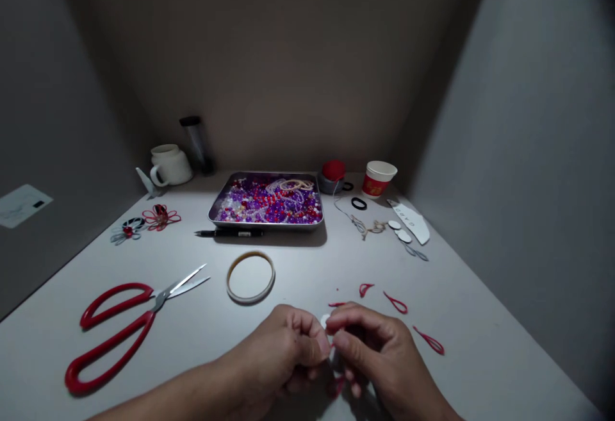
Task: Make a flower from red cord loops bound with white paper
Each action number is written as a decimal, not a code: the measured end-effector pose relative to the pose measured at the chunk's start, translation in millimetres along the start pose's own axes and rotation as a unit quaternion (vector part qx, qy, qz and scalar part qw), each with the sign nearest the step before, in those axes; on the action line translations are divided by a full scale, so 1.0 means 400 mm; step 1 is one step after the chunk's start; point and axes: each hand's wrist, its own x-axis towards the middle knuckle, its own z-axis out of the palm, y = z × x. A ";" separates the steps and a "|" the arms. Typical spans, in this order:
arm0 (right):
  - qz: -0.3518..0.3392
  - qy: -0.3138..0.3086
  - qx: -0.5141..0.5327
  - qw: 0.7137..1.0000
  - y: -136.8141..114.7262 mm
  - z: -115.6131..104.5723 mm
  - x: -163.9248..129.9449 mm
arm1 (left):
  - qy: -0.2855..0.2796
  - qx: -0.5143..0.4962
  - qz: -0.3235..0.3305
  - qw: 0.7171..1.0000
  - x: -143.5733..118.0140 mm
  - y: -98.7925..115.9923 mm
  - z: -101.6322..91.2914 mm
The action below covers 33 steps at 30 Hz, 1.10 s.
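Pinching together low over the near edge of the white table (480,344), the left hand (283,347) and right hand (379,350) meet fingertip to fingertip around a small white disc (325,320), which peeks out just above the left thumb. Both hands are curled nearly closed; the left thumb and forefinger press on the disc's lower edge, and the right fingertips close in from the other side, touching or almost touching it. A bit of red shows under the right palm, too hidden to name.

The disc looks thin, light and flat, probably card or felt, so it should bend or slip easily; a rim pinch seems the safest hold.

Red cord loops (396,304) lie just beyond the right hand, a tape ring (250,277) beyond the left, red-handled scissors (115,331) well to the left, and a bead tray (267,219) farther back.
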 end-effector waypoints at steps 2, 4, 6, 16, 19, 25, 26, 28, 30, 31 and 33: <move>0.010 -0.004 0.001 1.000 0.005 -0.004 0.003 | 0.007 0.005 -0.003 1.000 0.002 0.004 0.001; 0.027 0.007 0.027 0.999 0.006 -0.008 0.009 | 0.018 0.002 0.001 1.000 0.003 0.010 -0.001; 0.049 0.033 0.092 0.994 0.001 -0.011 0.017 | 0.031 -0.032 0.026 0.999 0.005 0.016 -0.006; 0.097 0.148 0.266 0.948 -0.009 0.009 0.006 | 0.105 -0.068 0.153 0.980 0.010 -0.028 0.030; 0.092 0.122 0.238 0.959 0.003 0.018 -0.003 | 0.091 -0.075 0.179 0.977 0.006 -0.033 0.045; 0.086 0.091 0.176 0.976 0.023 0.015 -0.007 | 0.104 -0.047 0.222 0.968 0.006 -0.026 0.045; 0.088 0.087 0.168 0.978 0.025 0.015 -0.008 | 0.100 -0.045 0.235 0.966 0.007 -0.028 0.045; 0.093 0.083 0.152 0.981 0.026 0.015 -0.010 | 0.085 -0.045 0.250 0.963 0.008 -0.033 0.044; 0.095 0.077 0.153 0.981 0.021 0.015 -0.013 | 0.075 -0.057 0.242 0.966 0.010 -0.036 0.043; 0.094 0.072 0.166 0.979 0.017 0.016 -0.014 | 0.079 -0.067 0.232 0.967 0.011 -0.035 0.041; 0.090 0.057 0.204 0.973 0.008 0.016 -0.016 | 0.103 -0.085 0.206 0.970 0.015 -0.031 0.034</move>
